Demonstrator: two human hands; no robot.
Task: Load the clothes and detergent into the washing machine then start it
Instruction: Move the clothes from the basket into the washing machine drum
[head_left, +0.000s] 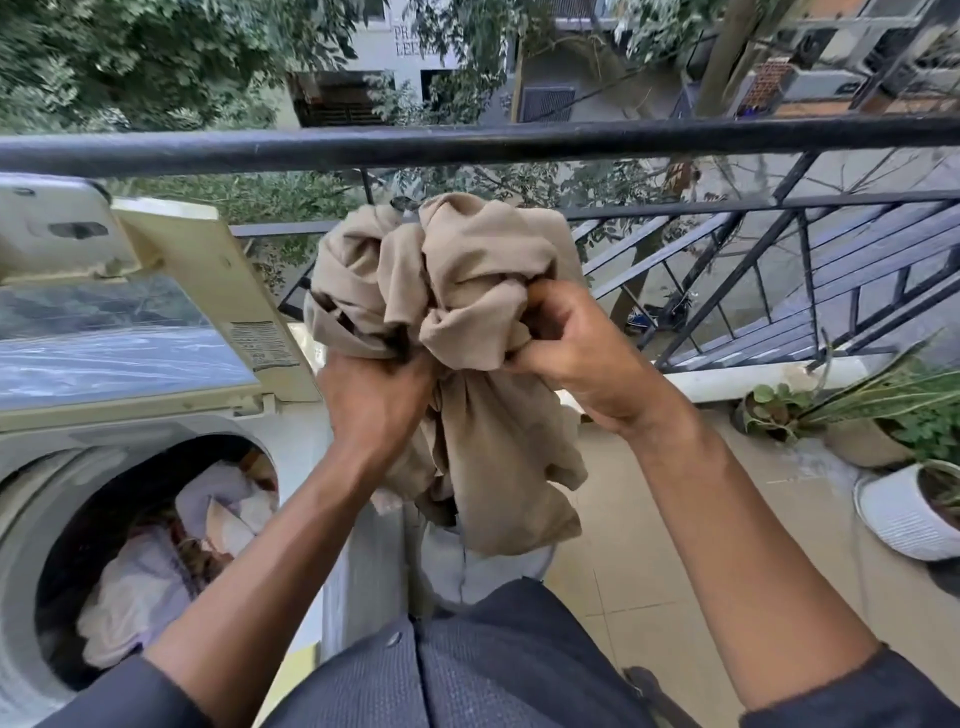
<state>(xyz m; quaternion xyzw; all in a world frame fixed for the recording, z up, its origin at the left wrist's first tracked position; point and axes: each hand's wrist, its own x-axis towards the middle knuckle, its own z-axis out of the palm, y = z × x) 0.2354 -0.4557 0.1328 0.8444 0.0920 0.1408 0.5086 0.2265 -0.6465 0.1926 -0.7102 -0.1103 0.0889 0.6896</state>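
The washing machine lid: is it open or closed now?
Open. The lid stands raised behind the round drum opening, and pale clothes are visible inside the drum.

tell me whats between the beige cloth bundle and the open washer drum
In the head view, the left hand and its forearm, gripping the beige cloth, lie across that stretch, with the washer's white top edge behind; the drum already holds clothes.

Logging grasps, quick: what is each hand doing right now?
Left hand: grips the beige garment.
Right hand: grips the same garment.
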